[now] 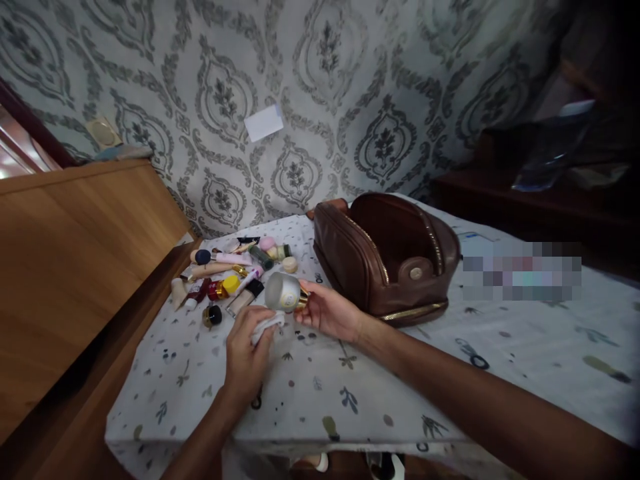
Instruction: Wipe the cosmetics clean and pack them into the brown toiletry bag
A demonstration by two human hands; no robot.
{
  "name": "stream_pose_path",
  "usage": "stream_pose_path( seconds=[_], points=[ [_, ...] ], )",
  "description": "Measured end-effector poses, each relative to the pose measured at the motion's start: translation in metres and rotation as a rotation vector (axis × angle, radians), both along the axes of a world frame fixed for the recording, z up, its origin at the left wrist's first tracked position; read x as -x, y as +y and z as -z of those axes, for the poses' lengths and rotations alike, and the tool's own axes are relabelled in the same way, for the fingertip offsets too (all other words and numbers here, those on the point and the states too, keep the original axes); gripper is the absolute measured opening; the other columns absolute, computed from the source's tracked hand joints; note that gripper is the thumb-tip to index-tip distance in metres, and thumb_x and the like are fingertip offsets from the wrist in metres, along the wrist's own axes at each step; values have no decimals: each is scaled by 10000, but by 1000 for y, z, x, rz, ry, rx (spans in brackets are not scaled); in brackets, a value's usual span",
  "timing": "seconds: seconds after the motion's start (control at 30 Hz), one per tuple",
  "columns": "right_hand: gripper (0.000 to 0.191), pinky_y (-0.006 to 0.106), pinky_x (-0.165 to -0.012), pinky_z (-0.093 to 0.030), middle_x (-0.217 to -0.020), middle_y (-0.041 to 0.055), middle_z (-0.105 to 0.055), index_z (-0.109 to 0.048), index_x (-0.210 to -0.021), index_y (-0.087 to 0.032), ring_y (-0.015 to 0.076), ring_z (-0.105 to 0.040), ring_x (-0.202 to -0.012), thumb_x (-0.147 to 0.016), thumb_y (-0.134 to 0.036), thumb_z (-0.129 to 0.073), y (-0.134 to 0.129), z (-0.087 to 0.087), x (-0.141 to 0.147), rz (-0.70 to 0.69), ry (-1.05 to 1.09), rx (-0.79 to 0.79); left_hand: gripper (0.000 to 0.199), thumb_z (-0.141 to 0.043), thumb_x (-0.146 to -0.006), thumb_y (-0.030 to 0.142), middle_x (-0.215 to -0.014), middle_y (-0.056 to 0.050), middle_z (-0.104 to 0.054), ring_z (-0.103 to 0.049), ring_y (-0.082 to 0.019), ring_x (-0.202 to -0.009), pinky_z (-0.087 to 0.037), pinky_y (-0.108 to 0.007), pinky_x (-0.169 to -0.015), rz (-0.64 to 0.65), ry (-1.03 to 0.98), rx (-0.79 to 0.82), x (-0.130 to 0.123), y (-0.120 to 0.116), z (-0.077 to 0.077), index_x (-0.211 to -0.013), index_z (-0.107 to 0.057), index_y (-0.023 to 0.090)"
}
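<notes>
My right hand (327, 311) has its fingers around the gold neck of a frosted bottle (283, 292), which is tipped on its side above the table with its base to the left. Just below the bottle, my left hand (249, 347) pinches a crumpled white tissue (267, 325). Behind and left of my hands lie several cosmetics, among them a red jar with a yellow lid (223, 287), a small black-and-gold bottle (212, 315) and a pink sponge (267, 244). To the right stands a brown leather bag (360, 267), unzipped, its dark inside showing.
A patterned white cloth (300, 393) covers the table. The wooden furniture (85, 247) rises along the left side, and a patterned wall (320, 87) stands behind. Dark furniture with a clear plastic item (555, 150) is at the right back. A blurred patch hides something at right.
</notes>
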State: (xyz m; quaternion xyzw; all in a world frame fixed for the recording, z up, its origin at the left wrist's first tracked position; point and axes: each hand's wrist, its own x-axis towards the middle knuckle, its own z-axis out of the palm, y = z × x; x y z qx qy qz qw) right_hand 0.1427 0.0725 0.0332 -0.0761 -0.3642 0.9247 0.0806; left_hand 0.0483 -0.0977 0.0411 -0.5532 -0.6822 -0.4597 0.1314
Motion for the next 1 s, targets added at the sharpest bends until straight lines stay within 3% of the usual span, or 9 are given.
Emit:
stream_pose_path(
  seconds=[0.23,0.5,0.63,0.83,1.0],
  points=[
    [215,191,-498,-460,-658,3,-663,-578,-854,-177,106,-586,-512,-824,-374,-656,0,-1,-1,42,0,-13,104,-597,-863,245,-908,-18,-660,-613,-176,-877,-487,-284,-811,-62,-208,-26,2,-1,-6,-935,-664,213],
    [227,204,-538,-479,-696,-10,-635,-616,-816,-181,103,-572,-580,-739,-361,-730,-3,0,1,134,11,-85,92,-594,-884,219,-955,-26,-656,-613,-174,-932,-477,-289,-836,16,-103,-48,-4,-5,-20,-949,-657,228],
    [279,205,-527,-464,-677,-17,-612,-634,-816,-169,99,-553,-578,-698,-387,-762,-6,1,-2,49,41,-168,97,-591,-890,242,-957,-20,-647,-602,-173,-938,-464,-285,-844,4,-123,-57,-2,0,-30,-961,-656,227],
    [306,215,-567,-497,-734,-17,-633,-637,-842,-182,111,-590,-643,-675,-393,-784,-5,0,-2,103,99,-88,138,-590,-868,304,-913,-27,-661,-608,-183,-871,-466,-292,-806,-46,-241,38,4,0,-33,-931,-659,203],
    [435,222,-558,-488,-793,-8,-635,-664,-943,-177,102,-581,-624,-632,-431,-831,-9,-2,-3,184,155,-245,223,-630,-823,400,-883,-23,-676,-617,-190,-817,-487,-279,-741,13,-350,141,1,-11,-40,-915,-681,204]
  ],
)
